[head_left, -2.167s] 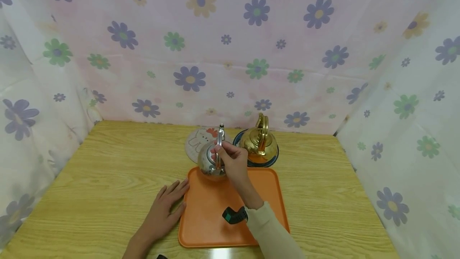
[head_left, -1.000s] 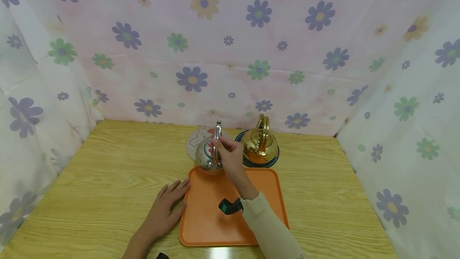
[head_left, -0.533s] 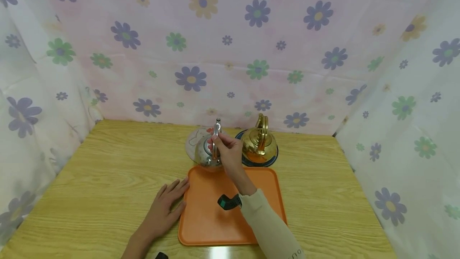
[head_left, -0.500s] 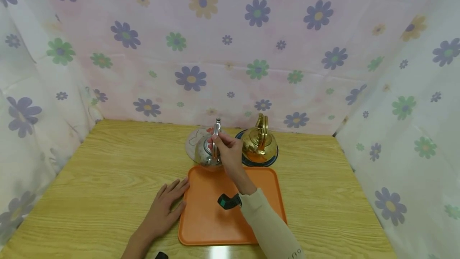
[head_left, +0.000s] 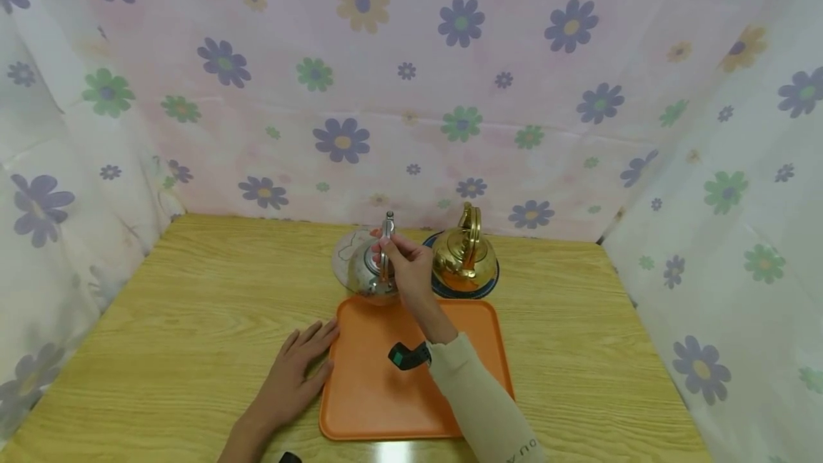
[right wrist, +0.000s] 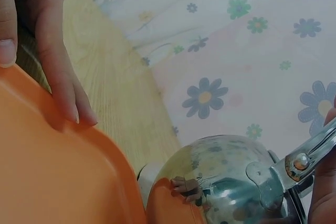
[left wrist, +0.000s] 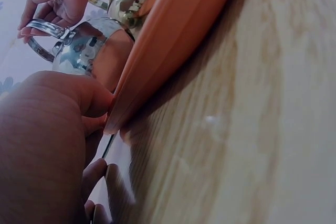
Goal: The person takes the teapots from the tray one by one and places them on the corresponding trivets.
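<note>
Silver kettle [head_left: 371, 276]: my right hand [head_left: 406, 271] grips its handle, over the white coaster beyond orange tray [head_left: 379, 384]; left hand [head_left: 297, 371] flat, steadying tray. I'd lower it level, centred

Kettles [head_left: 371, 274] [head_left: 464, 254] seemingly just behind tray [head_left: 379, 391]

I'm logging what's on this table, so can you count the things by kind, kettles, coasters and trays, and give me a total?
Kettles: 2, silver kettle held by its handle in the right hand, gold kettle
Coasters: 2, white coaster, dark coaster
Trays: 1, orange tray, left hand resting on its edge
Total: 5
</note>
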Available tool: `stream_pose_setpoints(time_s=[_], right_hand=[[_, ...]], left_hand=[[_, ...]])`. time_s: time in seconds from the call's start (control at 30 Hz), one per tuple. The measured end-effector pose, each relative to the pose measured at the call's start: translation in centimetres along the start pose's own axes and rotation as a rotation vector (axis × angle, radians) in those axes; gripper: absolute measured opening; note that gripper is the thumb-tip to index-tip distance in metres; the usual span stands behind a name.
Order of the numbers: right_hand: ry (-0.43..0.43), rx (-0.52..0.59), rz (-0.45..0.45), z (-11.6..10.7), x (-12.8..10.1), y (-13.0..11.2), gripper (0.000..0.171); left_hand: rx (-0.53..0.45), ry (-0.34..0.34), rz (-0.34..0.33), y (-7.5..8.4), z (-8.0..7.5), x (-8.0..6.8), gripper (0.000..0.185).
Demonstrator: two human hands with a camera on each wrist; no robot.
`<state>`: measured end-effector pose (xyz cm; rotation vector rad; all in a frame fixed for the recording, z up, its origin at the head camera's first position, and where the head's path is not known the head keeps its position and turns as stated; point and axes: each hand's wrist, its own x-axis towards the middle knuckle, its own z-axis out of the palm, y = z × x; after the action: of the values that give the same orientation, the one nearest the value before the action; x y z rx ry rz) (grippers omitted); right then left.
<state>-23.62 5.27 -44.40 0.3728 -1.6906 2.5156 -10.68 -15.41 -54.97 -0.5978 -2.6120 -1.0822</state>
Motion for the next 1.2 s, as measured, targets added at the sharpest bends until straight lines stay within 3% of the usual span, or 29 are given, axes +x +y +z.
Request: stream_pose_setpoints(time_s=[0.63, 1.2], right_hand=[[-0.034, -0.028, -0.005, 0.0, 1.0, 0.4, 0.029], [-0.032, -0.055, 0.06, 0.2, 2.3, 0.9, 0.03]], left_hand=[[-0.01, -0.007, -0.003, -0.1, 0.0, 0.1, 0.051], [-0.021, -0.019, -0.016, -0.2, 0.0, 0.1, 0.051]])
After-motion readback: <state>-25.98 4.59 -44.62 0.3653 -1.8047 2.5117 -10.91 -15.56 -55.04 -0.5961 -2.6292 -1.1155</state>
